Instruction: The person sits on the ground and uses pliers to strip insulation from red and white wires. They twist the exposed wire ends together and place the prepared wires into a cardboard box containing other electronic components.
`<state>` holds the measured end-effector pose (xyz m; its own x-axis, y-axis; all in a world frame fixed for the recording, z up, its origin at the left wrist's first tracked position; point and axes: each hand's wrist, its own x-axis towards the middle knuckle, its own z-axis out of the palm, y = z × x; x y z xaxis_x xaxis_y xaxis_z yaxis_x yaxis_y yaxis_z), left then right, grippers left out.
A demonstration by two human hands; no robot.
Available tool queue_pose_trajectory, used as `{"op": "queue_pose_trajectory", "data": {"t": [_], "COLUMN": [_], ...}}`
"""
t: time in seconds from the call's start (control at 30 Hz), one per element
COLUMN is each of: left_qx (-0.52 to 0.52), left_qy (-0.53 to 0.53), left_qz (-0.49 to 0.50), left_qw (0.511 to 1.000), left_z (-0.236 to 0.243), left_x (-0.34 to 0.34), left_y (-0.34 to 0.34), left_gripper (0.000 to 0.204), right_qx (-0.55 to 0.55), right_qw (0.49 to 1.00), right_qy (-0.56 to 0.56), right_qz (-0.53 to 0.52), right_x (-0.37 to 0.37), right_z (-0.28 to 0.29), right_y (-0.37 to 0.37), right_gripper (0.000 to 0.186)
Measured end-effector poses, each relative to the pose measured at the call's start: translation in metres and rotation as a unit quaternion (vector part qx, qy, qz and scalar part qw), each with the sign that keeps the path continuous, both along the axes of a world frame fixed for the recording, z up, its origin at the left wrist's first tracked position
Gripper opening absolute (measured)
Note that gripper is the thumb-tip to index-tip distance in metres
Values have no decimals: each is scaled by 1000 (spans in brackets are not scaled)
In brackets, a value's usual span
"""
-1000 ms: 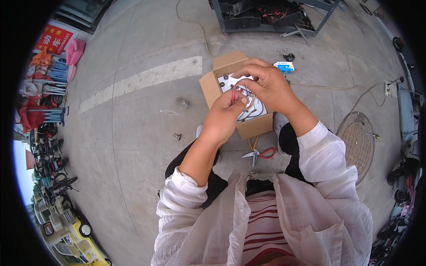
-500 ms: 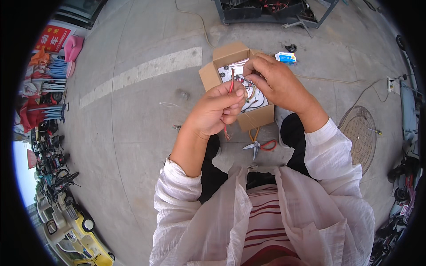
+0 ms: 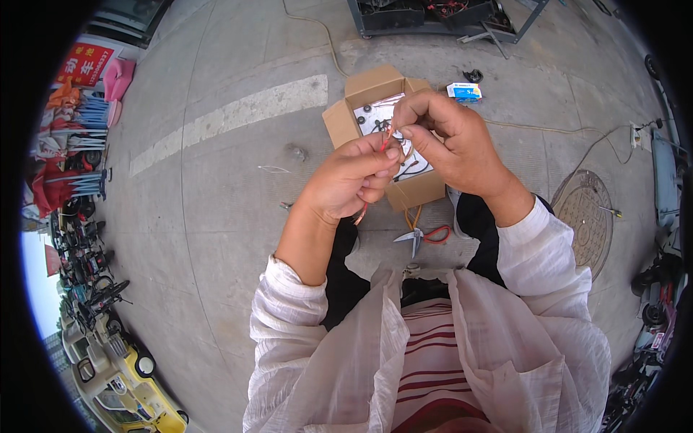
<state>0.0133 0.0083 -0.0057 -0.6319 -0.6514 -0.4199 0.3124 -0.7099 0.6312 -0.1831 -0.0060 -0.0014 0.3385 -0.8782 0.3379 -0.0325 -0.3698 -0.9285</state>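
Note:
My left hand (image 3: 350, 177) is closed on a red wire (image 3: 385, 146), whose bare copper strands show above the fingers; more of the wire hangs below. My right hand (image 3: 455, 144) pinches at the top end of that wire, thumb and forefinger curled together. Behind both hands is an open cardboard box (image 3: 415, 191) holding a white sheet, small black round parts and several cables, partly hidden by my fingers. Red-and-orange-handled scissors (image 3: 411, 238) lie on the floor just below the box, between my feet.
A metal cart (image 3: 447, 29) with dark trays stands beyond the box. A blue-and-white packet (image 3: 463, 92), a cable (image 3: 541, 127) and a round manhole cover (image 3: 581, 216) are at the right. Chairs, scooters and a yellow cart (image 3: 144, 368) line the left; more vehicles (image 3: 653, 310) stand far right.
My left hand has shifted left and turned, exposing the red wire's copper end. Since half a second ago my right thumb and forefinger have moved onto that upper end.

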Motion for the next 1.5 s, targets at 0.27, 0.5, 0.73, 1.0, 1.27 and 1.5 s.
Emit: {"op": "queue_pose_trajectory", "data": {"t": [0.27,0.5,0.73,1.0,1.27,1.5], "left_qx": [15,-8,-16,58,3,-118], "left_qy": [-48,-139,-134,-29,30,41], "left_qz": [-14,10,18,209,508,503], "left_qw": [999,990,991,976,861,855], "left_z": [-5,2,4,-5,1,8], "left_x": [-7,-17,-19,-11,3,-7], "left_y": [2,6,5,-3,-19,-13], "left_gripper": [4,6,8,11,15,4], "right_qx": [-24,118,103,-59,-42,-48], "right_qw": [998,991,994,986,988,986], "right_qy": [62,-24,-5,53,122,135], "right_qz": [12,49,25,-147,-81,-88], "right_x": [10,10,9,18,40,45], "right_z": [-1,-10,-18,-11,-12,-18], "right_y": [2,-7,-16,-16,25,23], "right_gripper": [6,4,4,9,11,14]}}
